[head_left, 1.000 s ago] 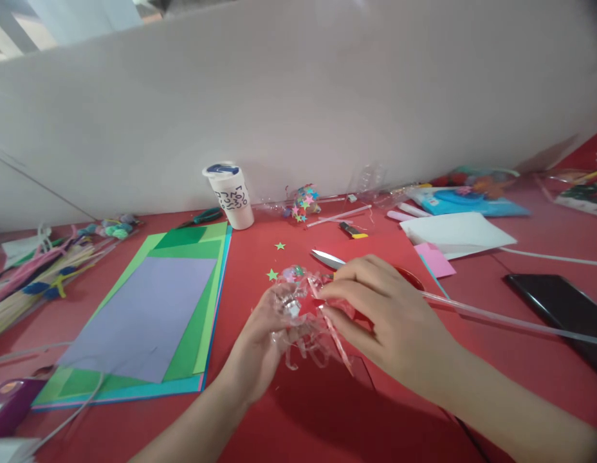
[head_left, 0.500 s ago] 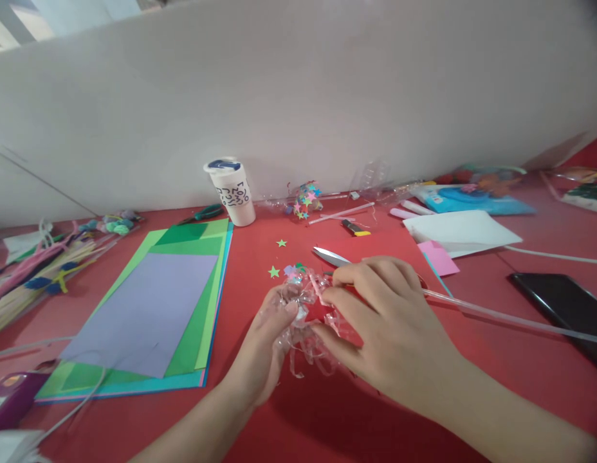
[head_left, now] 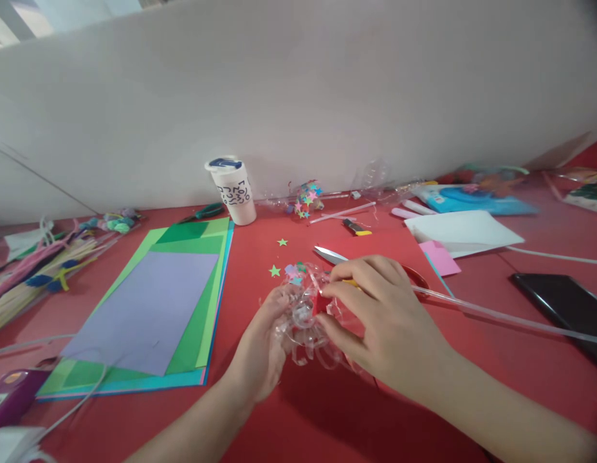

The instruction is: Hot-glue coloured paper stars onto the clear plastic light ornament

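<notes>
My left hand is closed around a bundle of curled clear plastic strips, holding it above the red table. My right hand pinches a small red piece between thumb and fingers, right at the bundle; its exact kind is unclear. Just beyond the right hand lies a pair of scissors, blades pointing left and handles partly covered by the hand. Beyond the bundle are small purple, pink and blue cut-outs and two green paper stars, one nearer and one farther.
Coloured sheets, a purple one on top, lie left. A white cup stands at the back near a box cutter. White paper, a black phone and a long clear stick lie right. Pipe cleaners are far left.
A red piece now shows between my right fingertips, where only clear strips and a pink-tinted piece showed before. My right hand has shifted slightly, uncovering more of the scissors' handle.
</notes>
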The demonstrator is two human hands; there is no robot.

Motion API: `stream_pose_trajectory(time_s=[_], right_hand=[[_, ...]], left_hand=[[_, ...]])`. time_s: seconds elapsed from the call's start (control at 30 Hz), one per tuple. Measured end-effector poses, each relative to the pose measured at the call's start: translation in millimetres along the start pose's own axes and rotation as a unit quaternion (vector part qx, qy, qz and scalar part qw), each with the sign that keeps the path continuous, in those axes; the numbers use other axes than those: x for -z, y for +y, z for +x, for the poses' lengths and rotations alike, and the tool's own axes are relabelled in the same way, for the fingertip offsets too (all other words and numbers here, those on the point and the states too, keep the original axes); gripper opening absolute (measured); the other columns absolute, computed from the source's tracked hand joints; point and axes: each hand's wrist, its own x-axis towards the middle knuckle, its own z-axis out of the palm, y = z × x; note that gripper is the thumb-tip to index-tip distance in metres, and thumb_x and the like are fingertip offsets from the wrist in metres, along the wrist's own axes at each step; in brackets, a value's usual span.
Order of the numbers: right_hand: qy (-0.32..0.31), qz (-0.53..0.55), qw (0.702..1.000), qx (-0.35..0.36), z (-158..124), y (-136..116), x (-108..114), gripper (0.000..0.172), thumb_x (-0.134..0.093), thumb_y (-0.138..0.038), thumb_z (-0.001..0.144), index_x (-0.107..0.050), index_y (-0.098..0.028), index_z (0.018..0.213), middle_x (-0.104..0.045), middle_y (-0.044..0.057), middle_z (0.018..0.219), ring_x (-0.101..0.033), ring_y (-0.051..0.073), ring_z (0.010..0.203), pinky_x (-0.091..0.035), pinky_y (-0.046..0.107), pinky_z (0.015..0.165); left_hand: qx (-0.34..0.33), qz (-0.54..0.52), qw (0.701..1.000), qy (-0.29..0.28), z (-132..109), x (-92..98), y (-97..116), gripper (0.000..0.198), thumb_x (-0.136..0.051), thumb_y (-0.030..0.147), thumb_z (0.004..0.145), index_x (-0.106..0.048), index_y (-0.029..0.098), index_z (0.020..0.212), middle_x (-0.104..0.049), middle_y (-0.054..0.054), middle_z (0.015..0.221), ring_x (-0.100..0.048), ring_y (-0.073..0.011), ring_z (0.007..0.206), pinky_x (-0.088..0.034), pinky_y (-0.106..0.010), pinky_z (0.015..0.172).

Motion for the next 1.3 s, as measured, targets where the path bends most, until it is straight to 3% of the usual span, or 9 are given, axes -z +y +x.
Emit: stream_pose_trajectory(time_s=[0.2,0.33,0.5,0.77,0.9,1.07,1.2,1.3], right_hand=[[0.007,-0.019,1.0,0.021,-1.4,-2.2,-2.3,0.008,-0.058,-0.021,0.083,-0.064,-0.017,0.082,-0.065,0.009,0.092,-0.05,0.024,0.086,-0.038,0.04,0.078],[0.011,-0.022,0.999,0.022,-0.4,-3.9,-2.3,0.006,-0.058,-0.018,0.082,-0.063,-0.017,0.081,-0.066,0.009,0.089,-0.051,0.023,0.084,-0.04,0.04,0.078],[0.003,-0.014,1.0,0.007,-1.1,-5.5,-3.6,0.009,-0.056,-0.021,0.084,-0.063,-0.018,0.08,-0.066,0.008,0.088,-0.051,0.024,0.084,-0.04,0.04,0.077],[0.019,-0.019,0.999,0.018,-1.6,-7.1,-4.4,0.009,-0.057,-0.02,0.084,-0.064,-0.016,0.08,-0.066,0.009,0.089,-0.051,0.024,0.084,-0.041,0.041,0.077],[0.028,-0.026,0.999,0.032,-1.2,-7.5,-5.6,0.009,-0.057,-0.021,0.085,-0.064,-0.015,0.084,-0.066,0.011,0.092,-0.052,0.025,0.086,-0.041,0.042,0.079],[0.029,0.022,0.999,0.02,-0.9,-3.7,3.2,0.012,-0.058,-0.025,0.086,-0.062,-0.016,0.093,-0.064,0.011,0.1,-0.053,0.025,0.091,-0.042,0.044,0.081],[0.022,0.053,0.998,0.012,0.7,0.3,11.6,0.011,-0.052,-0.016,0.088,-0.062,-0.019,0.092,-0.061,0.009,0.104,-0.052,0.022,0.095,-0.043,0.039,0.081],[0.017,0.031,0.999,0.022,1.6,-1.7,10.7,0.009,-0.057,-0.023,0.086,-0.065,-0.018,0.089,-0.062,0.01,0.104,-0.052,0.025,0.098,-0.043,0.043,0.083]], left_hand=[[0.006,0.048,0.999,0.009,-1.1,-3.5,1.6,0.017,-0.059,0.017,0.08,-0.063,0.02,0.096,-0.07,-0.002,0.092,-0.065,-0.0144,0.076,-0.049,-0.023,0.064],[0.026,0.038,0.999,0.025,-0.8,-3.7,2.7,0.013,-0.055,0.023,0.082,-0.063,0.019,0.093,-0.069,-0.002,0.079,-0.061,-0.0133,0.061,-0.045,-0.023,0.054],[0.057,0.015,0.998,0.031,-1.3,-4.0,5.5,0.021,-0.063,0.037,0.08,-0.064,0.018,0.087,-0.066,-0.002,0.075,-0.063,-0.0168,0.069,-0.046,-0.026,0.061],[0.031,0.058,0.998,0.025,0.3,-1.3,2.5,0.013,-0.061,0.024,0.079,-0.062,0.02,0.091,-0.064,0.001,0.076,-0.059,-0.0116,0.059,-0.035,-0.02,0.043],[0.001,0.057,0.998,0.006,-1.1,-1.4,3.7,0.018,-0.06,0.016,0.076,-0.064,0.019,0.093,-0.064,0.002,0.075,-0.058,-0.0099,0.06,-0.043,-0.02,0.053],[0.018,0.002,1.0,0.002,-1.3,-3.6,5.8,0.018,-0.059,0.032,0.084,-0.066,0.018,0.091,-0.064,0.0,0.071,-0.056,-0.0108,0.056,-0.043,-0.021,0.051],[0.021,-0.006,1.0,0.007,0.0,-4.2,4.3,0.016,-0.059,0.028,0.084,-0.065,0.019,0.095,-0.066,-0.001,0.08,-0.062,-0.0143,0.067,-0.049,-0.026,0.064],[0.021,-0.01,1.0,0.008,0.9,-2.6,1.7,0.013,-0.062,0.028,0.082,-0.065,0.019,0.092,-0.066,0.0,0.078,-0.062,-0.0139,0.064,-0.049,-0.026,0.063]])
